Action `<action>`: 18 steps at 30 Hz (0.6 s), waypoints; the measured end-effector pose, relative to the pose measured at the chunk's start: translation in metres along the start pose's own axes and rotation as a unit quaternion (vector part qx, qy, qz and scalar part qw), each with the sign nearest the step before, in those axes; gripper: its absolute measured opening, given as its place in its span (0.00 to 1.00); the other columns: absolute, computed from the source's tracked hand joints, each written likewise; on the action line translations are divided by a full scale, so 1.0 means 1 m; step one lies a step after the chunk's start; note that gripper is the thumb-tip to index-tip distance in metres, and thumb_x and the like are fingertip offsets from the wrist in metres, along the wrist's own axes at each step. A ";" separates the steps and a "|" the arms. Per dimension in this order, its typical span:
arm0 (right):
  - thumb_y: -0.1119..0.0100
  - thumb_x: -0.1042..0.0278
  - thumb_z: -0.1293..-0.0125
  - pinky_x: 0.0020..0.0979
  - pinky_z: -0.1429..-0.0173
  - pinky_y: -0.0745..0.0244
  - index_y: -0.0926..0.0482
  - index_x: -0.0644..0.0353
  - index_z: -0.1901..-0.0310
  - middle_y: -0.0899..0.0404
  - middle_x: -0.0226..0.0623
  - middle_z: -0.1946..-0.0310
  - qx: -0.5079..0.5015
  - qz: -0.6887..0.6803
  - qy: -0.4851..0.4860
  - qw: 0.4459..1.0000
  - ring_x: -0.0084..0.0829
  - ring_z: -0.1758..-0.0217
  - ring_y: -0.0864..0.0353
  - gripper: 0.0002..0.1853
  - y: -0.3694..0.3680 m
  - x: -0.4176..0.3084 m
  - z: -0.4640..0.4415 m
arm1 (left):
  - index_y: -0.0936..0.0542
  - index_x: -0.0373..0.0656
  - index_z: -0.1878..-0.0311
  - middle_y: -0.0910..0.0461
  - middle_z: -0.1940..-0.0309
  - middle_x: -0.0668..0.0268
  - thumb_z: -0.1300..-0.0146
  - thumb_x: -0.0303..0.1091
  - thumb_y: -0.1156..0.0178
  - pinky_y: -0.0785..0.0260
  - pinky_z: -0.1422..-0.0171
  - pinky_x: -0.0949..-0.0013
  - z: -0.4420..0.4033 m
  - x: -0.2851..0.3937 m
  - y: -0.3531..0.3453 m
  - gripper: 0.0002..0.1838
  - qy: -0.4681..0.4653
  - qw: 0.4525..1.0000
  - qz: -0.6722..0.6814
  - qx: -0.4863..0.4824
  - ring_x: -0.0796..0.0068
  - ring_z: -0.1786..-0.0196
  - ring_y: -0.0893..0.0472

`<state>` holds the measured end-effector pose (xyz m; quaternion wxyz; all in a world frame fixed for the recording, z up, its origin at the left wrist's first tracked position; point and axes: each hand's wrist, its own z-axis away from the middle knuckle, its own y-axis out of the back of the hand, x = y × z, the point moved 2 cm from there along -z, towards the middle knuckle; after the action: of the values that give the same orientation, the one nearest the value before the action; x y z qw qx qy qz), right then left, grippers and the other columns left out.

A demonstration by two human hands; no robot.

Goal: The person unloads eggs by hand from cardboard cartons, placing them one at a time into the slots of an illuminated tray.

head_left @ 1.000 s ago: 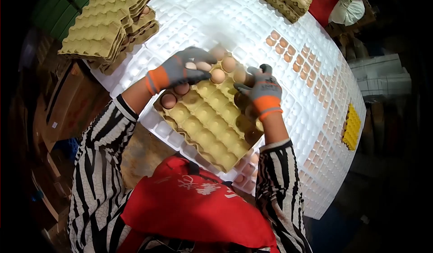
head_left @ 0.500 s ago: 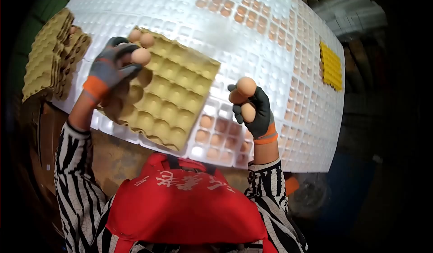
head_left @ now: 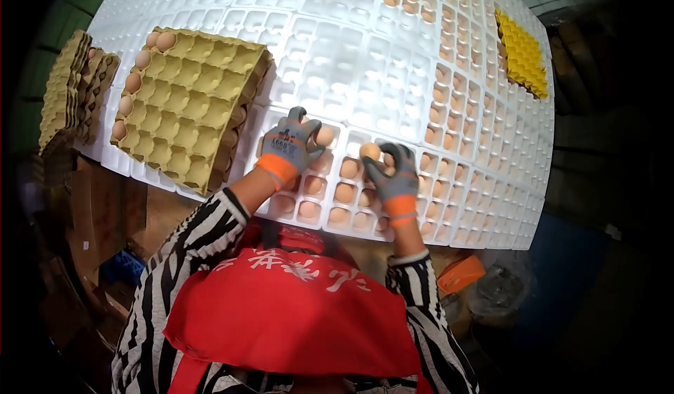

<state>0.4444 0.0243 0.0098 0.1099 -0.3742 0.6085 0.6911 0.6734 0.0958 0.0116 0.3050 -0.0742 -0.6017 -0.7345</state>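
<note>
My left hand, in a grey and orange glove, is curled palm down over the white foam trays, with a pale brown egg at its fingertips. Gloved alike, my right hand closes round eggs just to the right; one egg shows at its thumb and fingers. Below and between the hands, several eggs sit in the foam cells. To the left lies a pulp egg tray, stacked on others, with several eggs along its left edge.
More pulp trays are stacked at the far left. A yellow tray lies at the right of the table. Further eggs fill foam cells at the back and right. An orange object is below the table's front edge.
My left hand has left the pulp tray and moved right over the foam trays. My right hand has turned palm down over the cells with its eggs. The camera view has shifted.
</note>
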 end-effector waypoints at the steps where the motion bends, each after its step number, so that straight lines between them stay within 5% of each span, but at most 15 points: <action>1: 0.23 0.58 0.44 0.41 0.45 0.21 0.19 0.55 0.51 0.22 0.41 0.50 -0.015 0.019 -0.028 0.999 0.42 0.47 0.18 0.22 -0.012 -0.005 -0.004 | 0.18 0.50 0.42 0.26 0.40 0.51 0.43 0.47 0.29 0.22 0.45 0.53 -0.007 0.000 -0.009 0.26 0.007 0.999 -0.032 0.008 0.48 0.46 0.19; 2: 0.26 0.51 0.43 0.45 0.45 0.20 0.20 0.51 0.46 0.24 0.43 0.41 -0.027 0.048 -0.027 0.998 0.47 0.44 0.19 0.26 -0.020 -0.005 -0.006 | 0.19 0.51 0.41 0.27 0.38 0.51 0.41 0.47 0.31 0.22 0.45 0.52 -0.008 -0.001 -0.018 0.25 0.014 0.998 -0.062 0.015 0.48 0.45 0.20; 8: 0.33 0.53 0.33 0.43 0.40 0.21 0.20 0.47 0.39 0.29 0.43 0.31 -0.028 -0.052 0.029 0.998 0.43 0.34 0.24 0.23 -0.033 0.037 -0.012 | 0.25 0.55 0.30 0.26 0.37 0.50 0.35 0.47 0.34 0.24 0.42 0.53 0.005 -0.024 -0.026 0.30 0.013 0.994 -0.057 0.097 0.48 0.44 0.20; 9: 0.37 0.56 0.30 0.36 0.44 0.20 0.20 0.50 0.37 0.23 0.40 0.34 -0.020 -0.156 0.027 0.987 0.35 0.42 0.18 0.22 -0.040 0.057 -0.012 | 0.26 0.55 0.29 0.25 0.39 0.50 0.34 0.46 0.35 0.24 0.42 0.53 0.007 -0.029 -0.026 0.30 -0.004 0.992 -0.012 0.128 0.48 0.44 0.20; 11: 0.38 0.62 0.29 0.28 0.50 0.21 0.20 0.56 0.38 0.15 0.35 0.47 -0.064 -0.349 -0.162 0.921 0.25 0.58 0.17 0.20 -0.022 0.063 -0.019 | 0.26 0.53 0.29 0.21 0.45 0.52 0.32 0.41 0.36 0.24 0.43 0.54 0.007 -0.034 -0.020 0.28 -0.013 0.980 0.084 0.182 0.51 0.45 0.19; 13: 0.40 0.68 0.29 0.27 0.51 0.22 0.20 0.59 0.38 0.14 0.35 0.50 -0.013 -0.349 -0.121 0.929 0.24 0.60 0.18 0.19 -0.009 0.081 -0.025 | 0.26 0.46 0.30 0.22 0.42 0.55 0.32 0.31 0.39 0.26 0.43 0.59 0.015 -0.037 -0.012 0.27 -0.012 0.951 0.184 0.248 0.56 0.44 0.20; 15: 0.44 0.73 0.30 0.29 0.45 0.23 0.21 0.63 0.39 0.18 0.39 0.45 0.153 -0.204 0.068 0.965 0.28 0.50 0.20 0.19 -0.004 0.078 -0.028 | 0.26 0.40 0.31 0.23 0.40 0.57 0.32 0.25 0.43 0.30 0.39 0.63 0.017 -0.050 -0.018 0.25 -0.038 0.921 0.212 0.325 0.60 0.41 0.23; 16: 0.45 0.73 0.30 0.35 0.37 0.26 0.22 0.63 0.39 0.21 0.43 0.40 0.146 -0.230 0.052 0.961 0.36 0.41 0.23 0.19 -0.005 0.077 -0.026 | 0.26 0.40 0.31 0.23 0.40 0.56 0.33 0.24 0.44 0.30 0.37 0.62 0.017 -0.055 -0.022 0.25 -0.045 0.917 0.193 0.346 0.59 0.41 0.23; 18: 0.44 0.71 0.31 0.42 0.31 0.30 0.22 0.64 0.38 0.21 0.46 0.40 0.126 0.013 0.168 0.978 0.44 0.38 0.23 0.20 -0.006 0.079 -0.025 | 0.25 0.40 0.32 0.23 0.40 0.54 0.33 0.23 0.44 0.31 0.35 0.60 0.013 -0.062 -0.030 0.25 -0.058 0.908 0.160 0.384 0.56 0.41 0.23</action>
<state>0.4023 -0.0211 -0.0459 0.0434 -0.4603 0.7050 0.5377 0.7037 0.1326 -0.0392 0.3876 -0.0895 -0.8338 -0.3828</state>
